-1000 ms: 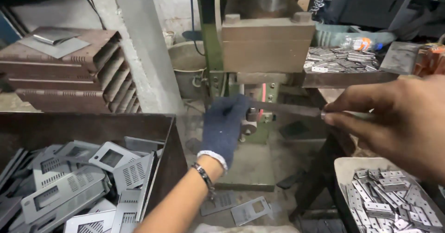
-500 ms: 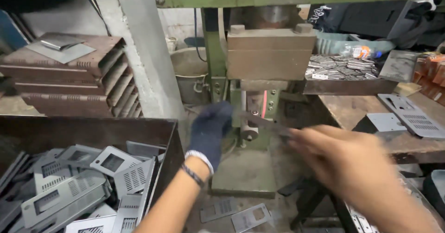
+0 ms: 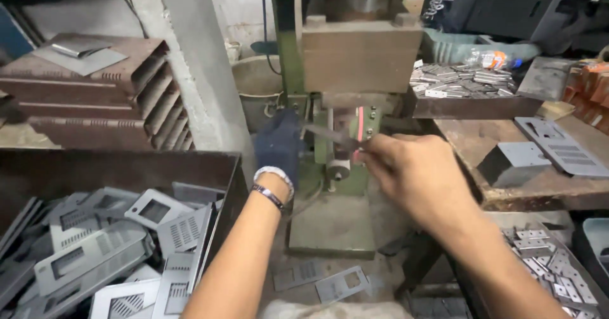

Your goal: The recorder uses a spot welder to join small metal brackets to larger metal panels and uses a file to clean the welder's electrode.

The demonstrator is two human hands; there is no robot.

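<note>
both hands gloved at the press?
No, only the left hand wears a dark glove; the right hand is bare, holding a thin metal strip at the press.

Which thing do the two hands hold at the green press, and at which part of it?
A thin grey metal strip. The bare right hand pinches its right end; the left hand in a dark blue glove is at its left end, grip unclear.

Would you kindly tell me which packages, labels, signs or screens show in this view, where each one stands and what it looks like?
Clear plastic bottle: lying behind the tray of small metal parts, upper right; its label is a red and orange band.
No signs or screens show.
</note>
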